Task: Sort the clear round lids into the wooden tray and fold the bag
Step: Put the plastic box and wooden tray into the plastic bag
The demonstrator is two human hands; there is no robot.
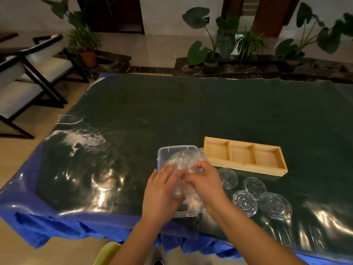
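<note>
head view: a crumpled clear bag (pixel 183 169) is pinched by the left hand (pixel 162 190) and right hand (pixel 205 183) over a clear plastic box (pixel 162 152). at 3 o'clock, four clear round lids (pixel 254 196) lie on the worktop (pixel 133 121); the wooden tray (pixel 246 169) sits at 2 o'clock.

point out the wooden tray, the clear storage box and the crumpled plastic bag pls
three-compartment wooden tray (pixel 246 167), head view, on its near front wall.
clear rectangular plastic storage box (pixel 177 147), head view, on its far rim.
crumpled clear plastic bag (pixel 180 159), head view, on the bulge above the hands.
</note>
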